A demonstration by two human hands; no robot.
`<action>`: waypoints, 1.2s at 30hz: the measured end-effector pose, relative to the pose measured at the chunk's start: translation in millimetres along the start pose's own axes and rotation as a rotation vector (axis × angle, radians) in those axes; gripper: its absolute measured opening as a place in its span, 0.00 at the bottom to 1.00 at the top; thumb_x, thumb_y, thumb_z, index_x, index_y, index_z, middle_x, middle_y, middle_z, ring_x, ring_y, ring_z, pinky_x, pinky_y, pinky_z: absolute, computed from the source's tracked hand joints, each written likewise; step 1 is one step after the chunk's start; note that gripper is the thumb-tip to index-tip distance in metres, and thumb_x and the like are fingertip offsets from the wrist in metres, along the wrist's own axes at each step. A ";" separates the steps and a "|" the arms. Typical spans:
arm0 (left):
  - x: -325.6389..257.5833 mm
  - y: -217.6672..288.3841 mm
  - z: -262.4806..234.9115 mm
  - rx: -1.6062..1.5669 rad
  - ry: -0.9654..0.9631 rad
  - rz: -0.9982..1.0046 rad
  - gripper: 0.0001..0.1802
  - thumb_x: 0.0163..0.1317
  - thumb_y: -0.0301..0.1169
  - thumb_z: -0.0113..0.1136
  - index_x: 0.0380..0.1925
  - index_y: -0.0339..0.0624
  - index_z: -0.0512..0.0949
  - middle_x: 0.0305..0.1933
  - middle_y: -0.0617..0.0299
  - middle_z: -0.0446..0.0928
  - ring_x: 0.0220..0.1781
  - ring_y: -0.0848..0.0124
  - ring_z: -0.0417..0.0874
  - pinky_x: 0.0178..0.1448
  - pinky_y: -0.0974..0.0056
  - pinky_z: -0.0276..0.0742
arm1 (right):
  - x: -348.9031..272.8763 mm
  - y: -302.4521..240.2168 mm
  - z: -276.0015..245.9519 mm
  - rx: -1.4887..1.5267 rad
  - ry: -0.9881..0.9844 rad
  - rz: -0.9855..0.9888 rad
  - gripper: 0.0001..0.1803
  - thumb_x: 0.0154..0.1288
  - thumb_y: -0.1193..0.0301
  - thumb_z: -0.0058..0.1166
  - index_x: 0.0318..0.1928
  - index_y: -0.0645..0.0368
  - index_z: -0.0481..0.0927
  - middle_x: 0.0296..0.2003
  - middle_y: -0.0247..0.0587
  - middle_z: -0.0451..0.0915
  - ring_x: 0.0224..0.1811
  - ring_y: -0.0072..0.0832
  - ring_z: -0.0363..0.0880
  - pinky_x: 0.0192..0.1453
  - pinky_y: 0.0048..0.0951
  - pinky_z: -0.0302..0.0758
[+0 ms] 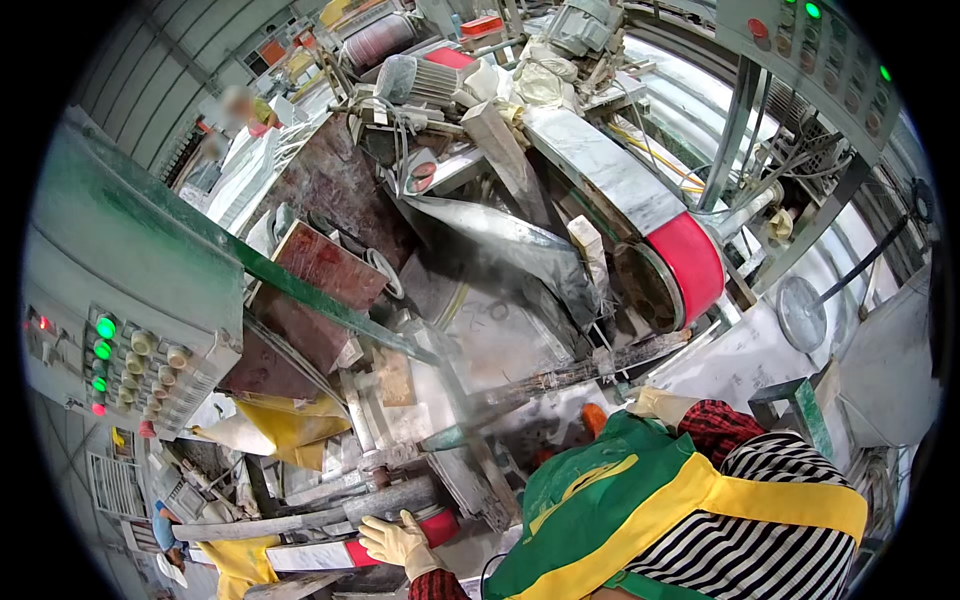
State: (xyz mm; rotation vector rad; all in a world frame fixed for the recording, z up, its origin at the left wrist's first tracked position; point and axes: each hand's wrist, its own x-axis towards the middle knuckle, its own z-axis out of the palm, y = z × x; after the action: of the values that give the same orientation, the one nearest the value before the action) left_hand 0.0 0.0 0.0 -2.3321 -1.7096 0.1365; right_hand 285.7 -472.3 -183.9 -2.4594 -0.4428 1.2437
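Note:
My left hand (395, 543), in a cream glove, is at the lower middle with its fingers spread. It lies at the red end section (440, 527) of a long, low white machine housing (315, 556), and I see nothing in its grip. Farther right, my right hand (660, 404) wears a similar glove. Its fingers are mostly hidden by my green apron (590, 470), so what they hold, if anything, does not show. Close by that hand is an orange object (595, 418), partly covered by the apron. Both forearms have red-and-black checked sleeves.
A green control cabinet (130, 270) with lit buttons stands left, another panel (815, 60) upper right. A red-ended machine housing (690, 265) fills the centre right. Yellow cloth (305, 430) hangs at left. A round metal disc (802, 313) stands at right. Distant people (250, 112) are upper left.

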 end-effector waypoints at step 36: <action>69.9 -80.5 -23.4 -0.207 0.170 -0.255 0.43 0.62 0.47 0.63 0.68 0.32 0.59 0.71 0.36 0.59 0.69 0.43 0.64 0.71 0.49 0.62 | 5.8 -7.4 -8.1 0.031 0.116 -0.003 0.20 0.57 0.62 0.54 0.50 0.45 0.83 0.52 0.43 0.81 0.51 0.41 0.82 0.57 0.38 0.78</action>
State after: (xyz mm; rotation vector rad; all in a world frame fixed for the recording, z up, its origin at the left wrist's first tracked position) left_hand -47.8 85.7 47.7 -2.1601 -1.9929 -0.2897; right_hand 294.7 -464.6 -180.2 -2.4877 -0.3923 1.0918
